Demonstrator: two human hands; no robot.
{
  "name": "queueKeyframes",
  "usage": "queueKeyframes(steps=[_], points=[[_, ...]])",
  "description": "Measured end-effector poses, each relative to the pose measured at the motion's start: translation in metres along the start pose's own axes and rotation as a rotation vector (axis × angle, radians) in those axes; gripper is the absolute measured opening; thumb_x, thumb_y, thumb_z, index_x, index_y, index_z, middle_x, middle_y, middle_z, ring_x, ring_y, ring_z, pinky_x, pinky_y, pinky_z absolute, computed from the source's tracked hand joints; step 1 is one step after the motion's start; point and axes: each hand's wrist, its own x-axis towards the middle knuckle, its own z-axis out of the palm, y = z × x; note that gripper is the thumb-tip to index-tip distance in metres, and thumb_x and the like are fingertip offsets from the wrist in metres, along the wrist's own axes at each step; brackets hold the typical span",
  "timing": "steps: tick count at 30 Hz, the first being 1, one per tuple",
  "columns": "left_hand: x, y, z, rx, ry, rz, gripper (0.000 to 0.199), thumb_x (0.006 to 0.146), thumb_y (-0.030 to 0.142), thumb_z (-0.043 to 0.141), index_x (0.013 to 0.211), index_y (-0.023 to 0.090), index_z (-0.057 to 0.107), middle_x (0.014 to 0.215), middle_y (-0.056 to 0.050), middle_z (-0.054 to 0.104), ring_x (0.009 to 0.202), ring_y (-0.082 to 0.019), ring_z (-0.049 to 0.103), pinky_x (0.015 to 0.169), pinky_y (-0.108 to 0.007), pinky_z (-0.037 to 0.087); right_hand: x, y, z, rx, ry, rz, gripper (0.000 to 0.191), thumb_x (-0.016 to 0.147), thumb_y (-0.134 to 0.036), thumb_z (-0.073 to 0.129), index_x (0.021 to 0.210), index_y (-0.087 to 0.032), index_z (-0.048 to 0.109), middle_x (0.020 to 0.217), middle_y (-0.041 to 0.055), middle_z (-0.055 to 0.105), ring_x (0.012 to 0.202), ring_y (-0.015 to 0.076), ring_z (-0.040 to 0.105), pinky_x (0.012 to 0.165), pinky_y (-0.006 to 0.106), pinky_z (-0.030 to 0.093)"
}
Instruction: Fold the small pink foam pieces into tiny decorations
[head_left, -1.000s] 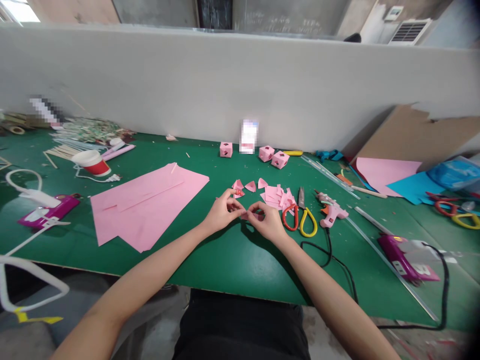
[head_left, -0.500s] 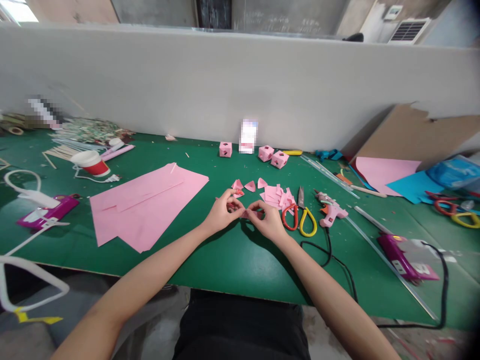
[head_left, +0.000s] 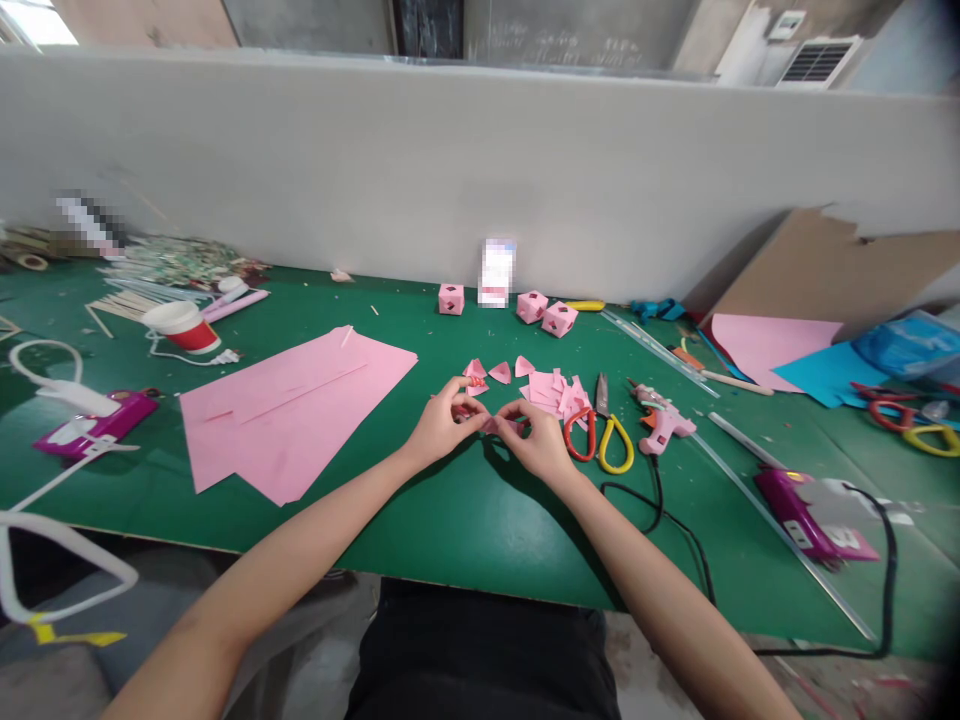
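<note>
Between my fingertips, low over the green table (head_left: 480,530), is a small piece of pink paper (head_left: 490,426), mostly covered by the fingers. My left hand (head_left: 445,428) pinches one end of it with thumb and forefinger. The other end is pinched in my right hand (head_left: 534,438). Just beyond lie several small folded pink paper pieces (head_left: 500,373). A pile of cut pink paper strips (head_left: 553,392) is beside my right hand, with scissors (head_left: 616,446) with red and yellow handles at its edge.
Farther right lie a pink glue gun (head_left: 666,428) with a black cord and a purple power strip (head_left: 806,515). Large pink paper sheets (head_left: 315,420) cover the left. Pink paper cubes (head_left: 451,299) stand near the wall. A red and white cup (head_left: 187,327) is at the back left.
The fingers have shifted slightly on the pink paper piece, and a little more of it shows between them. Everything else on the table stays where it was.
</note>
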Motion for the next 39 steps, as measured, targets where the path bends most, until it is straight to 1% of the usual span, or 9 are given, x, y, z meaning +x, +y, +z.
queueKeyframes(steps=[3,8,11,15,19,23,31,36,39], points=[[0.0001,0.0,-0.0005,0.011,0.016,0.012,0.047,0.08,0.029,0.07,0.12,0.019,0.047,0.086,-0.002,0.071,0.073,-0.014,0.065,0.07,-0.026,0.05,0.0007,0.0008,-0.0008,0.006,0.018,0.003,0.015,0.085,-0.033,0.059,0.084,-0.02,0.065,0.081,0.0036,0.071,0.073,0.018,0.065,0.065,0.028,0.049],[-0.0002,-0.0012,-0.0001,0.027,0.023,0.016,0.045,0.08,0.026,0.069,0.118,0.019,0.047,0.085,-0.002,0.069,0.071,-0.012,0.063,0.068,-0.025,0.048,0.0019,0.0023,-0.0016,0.018,0.017,-0.015,0.016,0.086,-0.032,0.056,0.081,-0.019,0.064,0.077,0.0029,0.069,0.07,0.0171,0.064,0.064,0.028,0.05],[-0.0007,-0.0011,0.001,0.038,-0.002,0.033,0.043,0.081,0.026,0.067,0.119,0.019,0.048,0.087,-0.002,0.069,0.073,-0.012,0.063,0.069,-0.024,0.048,0.0017,0.0022,-0.0016,0.013,0.002,-0.03,0.015,0.087,-0.031,0.055,0.082,-0.02,0.063,0.077,0.0027,0.068,0.07,0.017,0.063,0.064,0.028,0.05],[-0.0011,-0.0009,0.0018,0.062,-0.021,0.051,0.04,0.082,0.026,0.066,0.118,0.019,0.05,0.085,-0.001,0.068,0.072,-0.012,0.062,0.067,-0.024,0.047,0.0007,0.0024,-0.0003,0.003,-0.019,-0.033,0.016,0.087,-0.032,0.056,0.081,-0.02,0.064,0.078,0.0025,0.069,0.069,0.0167,0.063,0.062,0.027,0.049],[-0.0006,-0.0013,0.001,0.054,0.008,0.046,0.041,0.081,0.026,0.067,0.118,0.019,0.049,0.085,-0.001,0.068,0.074,-0.013,0.064,0.07,-0.025,0.049,0.0005,0.0028,0.0007,0.013,0.005,0.005,0.015,0.085,-0.033,0.058,0.082,-0.02,0.064,0.078,0.0027,0.07,0.069,0.0167,0.064,0.062,0.027,0.049],[0.0,-0.0011,-0.0001,0.049,0.029,0.043,0.041,0.081,0.026,0.068,0.116,0.019,0.048,0.084,-0.001,0.068,0.073,-0.014,0.065,0.07,-0.026,0.05,0.0015,0.0029,-0.0004,-0.005,0.041,0.009,0.013,0.083,-0.031,0.058,0.081,-0.019,0.064,0.078,0.0028,0.069,0.069,0.0173,0.064,0.063,0.028,0.049],[-0.0005,-0.0016,0.002,0.051,-0.032,0.06,0.043,0.081,0.027,0.068,0.119,0.019,0.05,0.088,-0.002,0.069,0.076,-0.014,0.065,0.068,-0.025,0.048,0.0011,0.001,0.0,-0.009,0.007,-0.05,0.014,0.085,-0.03,0.055,0.081,-0.02,0.064,0.076,0.0023,0.068,0.068,0.0168,0.063,0.062,0.027,0.049],[-0.0004,-0.0022,0.0024,0.028,-0.011,0.057,0.041,0.081,0.026,0.068,0.117,0.02,0.05,0.085,-0.001,0.07,0.076,-0.014,0.065,0.071,-0.025,0.05,0.0001,-0.0009,0.0017,0.024,0.001,-0.012,0.015,0.085,-0.031,0.057,0.08,-0.02,0.065,0.077,0.0023,0.07,0.07,0.0168,0.064,0.063,0.027,0.049],[-0.0006,-0.0014,0.0019,0.026,-0.01,0.059,0.038,0.082,0.026,0.068,0.115,0.019,0.051,0.085,-0.001,0.069,0.074,-0.013,0.065,0.07,-0.025,0.05,0.0003,-0.0009,0.0008,0.019,0.013,-0.002,0.014,0.085,-0.031,0.058,0.08,-0.019,0.065,0.076,0.0022,0.069,0.07,0.0166,0.064,0.063,0.027,0.049]])
